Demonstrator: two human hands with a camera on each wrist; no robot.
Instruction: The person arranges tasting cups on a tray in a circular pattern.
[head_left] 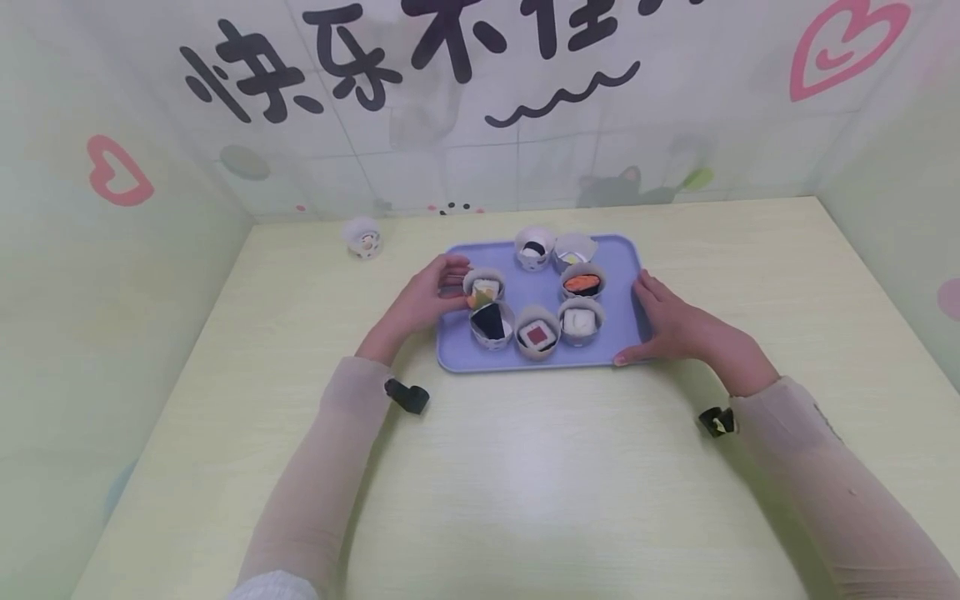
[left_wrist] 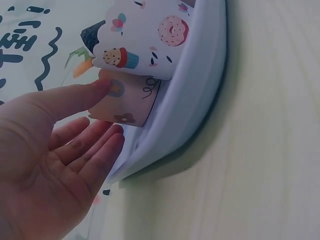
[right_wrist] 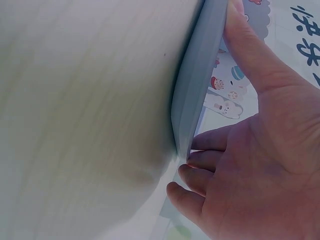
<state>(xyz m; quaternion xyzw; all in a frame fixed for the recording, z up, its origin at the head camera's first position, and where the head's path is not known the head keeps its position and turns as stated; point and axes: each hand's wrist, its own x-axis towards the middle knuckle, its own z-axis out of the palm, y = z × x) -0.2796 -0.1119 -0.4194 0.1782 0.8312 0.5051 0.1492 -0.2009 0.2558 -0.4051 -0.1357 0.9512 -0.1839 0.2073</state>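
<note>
A blue tray (head_left: 543,287) carries several printed paper cups with sushi-like pieces in them. My left hand (head_left: 435,292) is at the tray's left side and holds a paper cup (left_wrist: 132,97) between thumb and fingers. That cup contains a whitish piece (head_left: 486,288), with an orange-and-green bit by the thumb. Just in front stands a cup with a black triangular piece (head_left: 489,322). At the tray's right end, my right hand (head_left: 671,321) touches the rim, thumb at the front corner and fingers along the side; the fingers look only slightly bent.
Other cups on the tray show an orange-topped piece (head_left: 582,284), a white block (head_left: 579,321) and a roll with a red centre (head_left: 537,335). A separate paper cup (head_left: 363,239) stands at the table's back left. A decorated wall (head_left: 480,158) borders the pale table (head_left: 525,467).
</note>
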